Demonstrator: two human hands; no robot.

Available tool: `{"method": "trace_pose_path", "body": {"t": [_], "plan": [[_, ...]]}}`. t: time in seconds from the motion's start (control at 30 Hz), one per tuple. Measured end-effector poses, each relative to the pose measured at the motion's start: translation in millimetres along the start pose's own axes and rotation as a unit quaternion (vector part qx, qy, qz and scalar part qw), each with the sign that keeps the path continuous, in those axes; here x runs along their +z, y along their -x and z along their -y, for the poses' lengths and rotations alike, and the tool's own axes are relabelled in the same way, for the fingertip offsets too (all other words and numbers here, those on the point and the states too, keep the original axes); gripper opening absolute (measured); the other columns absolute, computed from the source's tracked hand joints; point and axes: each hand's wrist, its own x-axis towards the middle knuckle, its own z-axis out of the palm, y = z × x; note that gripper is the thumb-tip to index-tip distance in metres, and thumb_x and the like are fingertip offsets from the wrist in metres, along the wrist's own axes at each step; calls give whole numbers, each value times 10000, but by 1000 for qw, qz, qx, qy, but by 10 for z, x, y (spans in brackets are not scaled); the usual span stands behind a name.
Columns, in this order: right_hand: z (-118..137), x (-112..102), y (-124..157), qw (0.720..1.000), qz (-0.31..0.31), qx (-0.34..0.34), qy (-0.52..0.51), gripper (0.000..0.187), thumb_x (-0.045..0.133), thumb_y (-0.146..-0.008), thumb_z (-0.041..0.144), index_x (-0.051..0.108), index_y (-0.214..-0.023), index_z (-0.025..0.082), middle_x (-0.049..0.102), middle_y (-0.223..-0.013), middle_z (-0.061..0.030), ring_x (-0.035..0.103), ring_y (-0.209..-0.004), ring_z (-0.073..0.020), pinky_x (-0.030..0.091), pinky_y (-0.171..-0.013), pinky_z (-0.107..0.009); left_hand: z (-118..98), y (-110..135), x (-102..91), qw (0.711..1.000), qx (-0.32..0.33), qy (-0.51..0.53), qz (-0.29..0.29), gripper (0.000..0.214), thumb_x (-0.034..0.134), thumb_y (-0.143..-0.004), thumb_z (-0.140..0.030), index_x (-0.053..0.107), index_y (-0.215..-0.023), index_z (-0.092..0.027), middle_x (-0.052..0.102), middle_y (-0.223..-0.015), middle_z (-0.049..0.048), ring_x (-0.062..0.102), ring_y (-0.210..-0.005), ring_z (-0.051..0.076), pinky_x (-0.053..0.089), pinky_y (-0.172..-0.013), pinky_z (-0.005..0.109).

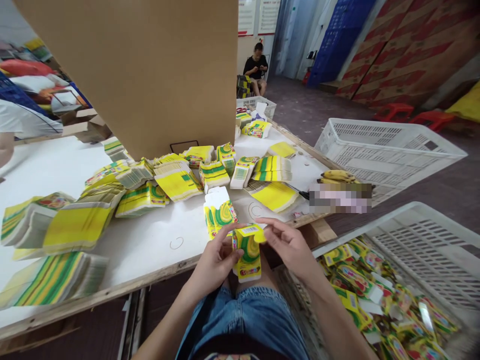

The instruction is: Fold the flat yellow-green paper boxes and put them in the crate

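In front of my lap I see a small yellow and green carton (249, 256), its barcoded end up. My left hand (221, 257) grips it from the left, thumb across its printed front. On the right, my right hand (287, 245) pinches a yellow flap at the carton's top corner. Just behind it, on the table edge, lie a few flat cartons (220, 210) of the same print with white flaps. Stacks of flattened cartons (176, 180) spread across the white table (157, 245) beyond and to the left.
Right of my legs stands a white crate (423, 230) filled with folded cartons (363, 280). Farther back is another white crate (390, 145). Bananas (339, 176) lie by the table's right edge. A tall cardboard sheet (157, 75) rises behind the stacks. A person (256, 67) sits in the background.
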Motion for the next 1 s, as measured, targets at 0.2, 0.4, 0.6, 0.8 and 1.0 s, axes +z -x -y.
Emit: {"method": "trace_pose_path", "body": {"t": [0.2, 0.4, 0.6, 0.8, 1.0], "plan": [[34, 63, -27, 991, 16, 24, 128, 257, 599, -820, 239, 560, -1070, 190, 399, -587, 91, 390, -516, -102, 297, -507, -218, -28, 37, 25, 999, 4, -24, 43, 509, 535, -928, -268, 373, -1410, -277, 633, -1250, 113, 631, -1080, 236, 495, -893, 339], [19, 132, 1, 990, 26, 4, 135, 270, 593, -848, 264, 532, -1100, 189, 375, -534, 108, 378, -493, -111, 295, -506, -225, 4, 0, -8, 996, 3, 88, 33, 507, 647, -862, -251, 432, -1322, -250, 672, -1169, 119, 669, -1017, 251, 518, -848, 348], [-32, 119, 81, 987, -48, -34, 151, 252, 599, -871, 353, 579, -1083, 219, 632, -873, -21, 567, -730, -172, 437, -665, -270, -4, -41, 102, 999, -16, 51, 0, 529, 706, -806, -257, 458, -1272, -227, 723, -970, 90, 707, -861, 246, 545, -747, 342], [112, -444, 395, 852, -339, -95, 387, 310, 668, -793, 445, 628, -998, 216, 625, -1029, -122, 539, -988, -318, 363, -927, -482, 18, -67, -55, 953, 88, -236, -169, 445, 656, -831, -287, 571, -1267, -264, 593, -1308, 109, 498, -1282, 303, 243, -1150, 516], [-243, -13, -34, 950, -204, -35, 232, 321, 654, -804, 430, 635, -1028, 201, 688, -968, -97, 568, -795, -237, 431, -814, -414, 171, -133, -186, 927, 106, -310, -181, 422, 632, -841, -279, 577, -1259, -257, 650, -1275, 81, 516, -1278, 298, 20, -1182, 558]]}}
